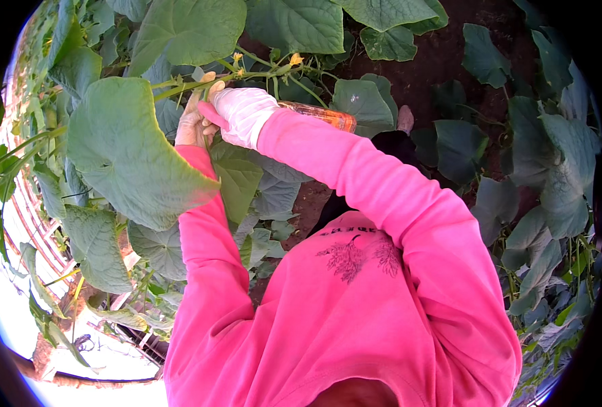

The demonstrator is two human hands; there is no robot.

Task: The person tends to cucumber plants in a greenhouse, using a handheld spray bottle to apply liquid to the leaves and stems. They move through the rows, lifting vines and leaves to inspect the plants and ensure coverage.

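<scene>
A green vine stem [179, 90] with broad leaves, cucumber-like in form, runs across at the height of my hands. My left hand [193, 122], in a thin pale glove, reaches up from below with its fingers curled at this stem. Pressed close beside it is my right hand [242, 114], in a white glove, its fingertips also at the stem. A pink cover [213, 115] shows on or between the right hand's fingers; I cannot tell which. An orange, see-through object [331, 117] juts out behind the right wrist; its other end is hidden by the hand.
Yellow flowers [296, 59] and thin tendrils sit on the stem to the right. One large leaf [133, 152] hangs in front of the left forearm. Dark soil [413, 76] lies beneath, with more vines [565, 152] on the right. Bright roof framing [36, 229] shows at left.
</scene>
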